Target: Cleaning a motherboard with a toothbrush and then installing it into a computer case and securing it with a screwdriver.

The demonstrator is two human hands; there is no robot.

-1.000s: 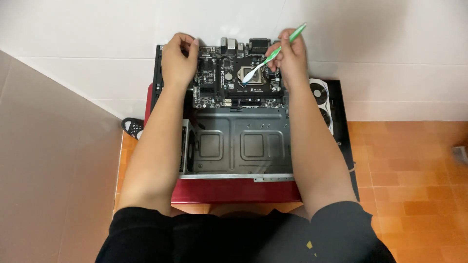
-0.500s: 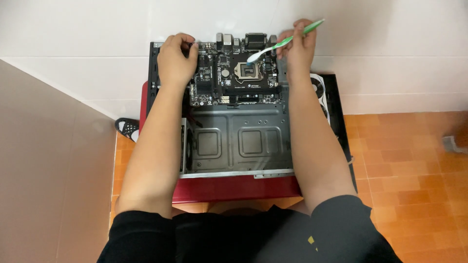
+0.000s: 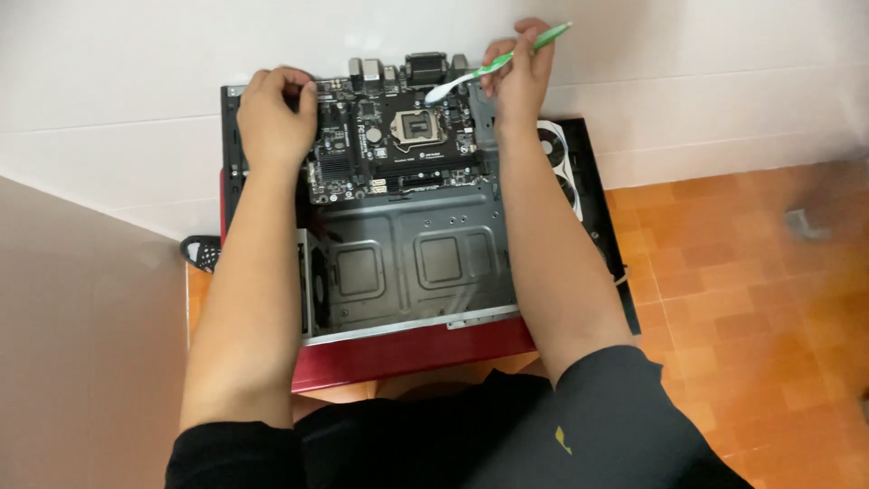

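My right hand (image 3: 518, 81) pinches a green toothbrush (image 3: 496, 63), bristles just left of my fingers above the motherboard (image 3: 398, 145), whose left edge my left hand (image 3: 274, 122) grips.

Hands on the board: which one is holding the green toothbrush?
The right hand holds the toothbrush, bristles near the top edge of the motherboard. The left hand holds no tool; it grips the board's left end.
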